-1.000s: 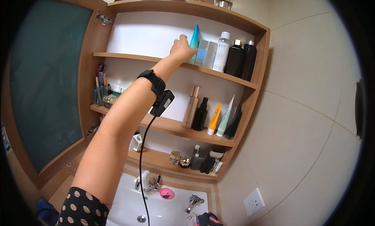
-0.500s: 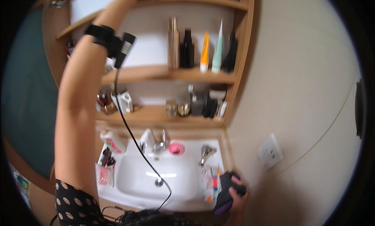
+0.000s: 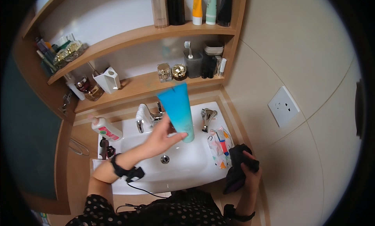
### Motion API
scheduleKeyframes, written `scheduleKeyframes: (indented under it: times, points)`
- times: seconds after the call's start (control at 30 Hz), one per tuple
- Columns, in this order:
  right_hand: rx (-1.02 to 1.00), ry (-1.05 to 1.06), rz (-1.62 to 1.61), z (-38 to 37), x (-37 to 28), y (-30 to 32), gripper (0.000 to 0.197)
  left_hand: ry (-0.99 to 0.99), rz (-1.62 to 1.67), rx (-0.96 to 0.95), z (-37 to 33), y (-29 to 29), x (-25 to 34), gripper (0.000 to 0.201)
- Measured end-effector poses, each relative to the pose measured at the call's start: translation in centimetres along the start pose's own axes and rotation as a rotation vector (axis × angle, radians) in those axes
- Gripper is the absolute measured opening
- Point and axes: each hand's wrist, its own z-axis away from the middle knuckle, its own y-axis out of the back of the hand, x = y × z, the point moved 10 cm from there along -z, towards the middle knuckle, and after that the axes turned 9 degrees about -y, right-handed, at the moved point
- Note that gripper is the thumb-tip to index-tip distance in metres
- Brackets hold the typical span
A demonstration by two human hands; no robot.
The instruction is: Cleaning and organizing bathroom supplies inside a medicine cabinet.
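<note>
Above the white sink [image 3: 129, 179], my left hand [image 3: 158, 138] grips a blue-green squeeze tube [image 3: 177, 107] near its pale lower end, the flat crimped end pointing up. On the right, my right hand [image 3: 251, 171] is closed on a bunched black cloth [image 3: 236, 163]. Just left of that cloth lies a white packet with coloured print [image 3: 215, 152], a small blue-and-red item [image 3: 222, 143] on top of it. Behind the tube stands the chrome faucet [image 3: 157, 116].
Wooden shelves [image 3: 144, 79] above the sink hold jars, a toothbrush cup [image 3: 192, 65], bottles and a yellow tube [image 3: 197, 9]. A white pump bottle [image 3: 107, 129] stands at the sink's left. A razor-like metal item [image 3: 207, 118] lies right of the faucet. A wall socket [image 3: 284, 108] is at right.
My left hand has come down from the upper shelf and now holds the blue-green tube over the sink. My right hand still holds the black cloth. The view has tilted downward.
</note>
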Motion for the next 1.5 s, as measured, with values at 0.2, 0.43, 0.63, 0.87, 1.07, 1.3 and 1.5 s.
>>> scheduleKeyframes:
  times: [0.2, 0.43, 0.63, 0.87, 1.07, 1.3, 1.5]
  points:
    - [-0.012, -0.16, 0.032, 3.9, 1.9, -1.2, 0.043, 0.156, -0.206, 0.127, -0.4, -1.9, -21.3, 0.058]
    - [-0.03, -0.207, 0.05, 3.7, 2.4, -1.1, 0.043, 0.229, -0.58, 0.324, -3.6, -0.8, -30.4, 0.052]
    - [-0.136, -0.272, 0.071, 0.5, 3.6, -0.5, 0.043, 0.144, -0.623, 0.469, -5.8, 0.6, -33.8, 0.055]
    - [-0.18, -0.141, 0.131, -1.3, 3.0, 0.4, 0.038, 0.304, -0.607, 0.539, -6.7, -0.9, -34.8, 0.055]
    - [-0.398, 0.005, 0.163, -3.0, 4.6, 0.0, 0.038, 0.424, -0.482, 0.453, -6.6, -2.8, -34.5, 0.052]
    - [-0.348, -0.147, 0.233, -3.9, 3.3, -1.9, 0.038, 0.276, -0.59, 0.526, -5.7, -1.7, -32.3, 0.071]
    - [-0.334, -0.231, 0.208, -4.8, 4.1, -2.7, 0.041, -0.059, -0.765, 0.479, -2.2, 0.5, -25.5, 0.051]
